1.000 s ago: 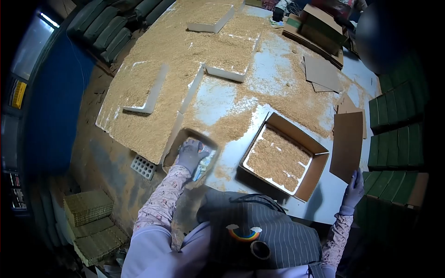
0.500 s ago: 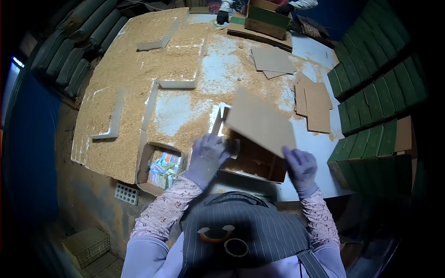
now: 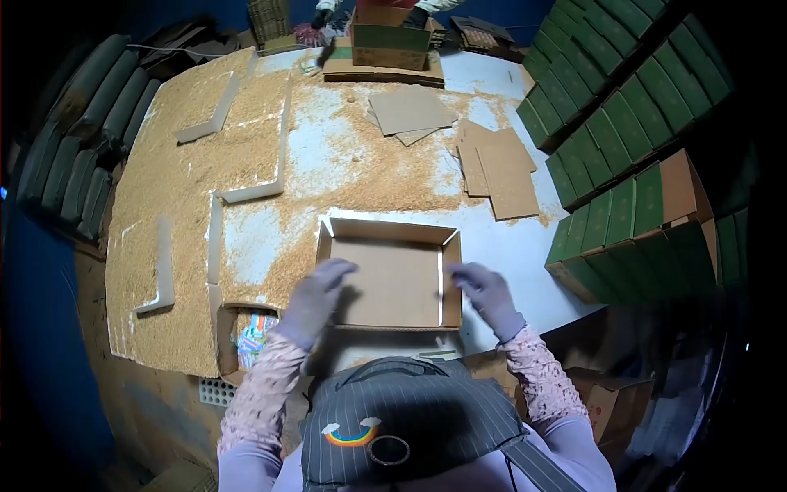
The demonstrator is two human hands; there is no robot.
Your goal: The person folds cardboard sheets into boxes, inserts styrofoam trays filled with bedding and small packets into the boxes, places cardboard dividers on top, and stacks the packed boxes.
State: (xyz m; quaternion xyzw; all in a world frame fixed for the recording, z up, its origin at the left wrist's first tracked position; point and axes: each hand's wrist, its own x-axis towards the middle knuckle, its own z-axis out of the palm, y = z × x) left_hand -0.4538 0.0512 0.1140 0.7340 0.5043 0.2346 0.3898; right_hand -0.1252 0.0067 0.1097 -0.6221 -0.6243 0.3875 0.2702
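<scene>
An open cardboard box [image 3: 393, 323] stands at the table's near edge, with a flat cardboard sheet [image 3: 388, 279] lying inside over its contents. My left hand [image 3: 313, 302] is at the box's left wall, fingers apart and holding nothing. At the right wall, my right hand [image 3: 489, 300] is also empty, its fingers spread over the edge. Both hands wear pale gloves. Left of the box, a smaller carton [image 3: 227, 338] holds colourful packets [image 3: 252, 338].
Sawdust [image 3: 180, 189] with white dividers covers the table's left half. Loose cardboard sheets [image 3: 508, 172] lie back right. Green boxes [image 3: 611, 217] are stacked at the right. Across the table, a person's gloved hands are at another box [image 3: 390, 45].
The cardboard sheet has gone from my right hand into the box, covering the sawdust there. My left hand has left the packets carton, and both hands are now at the box's sides.
</scene>
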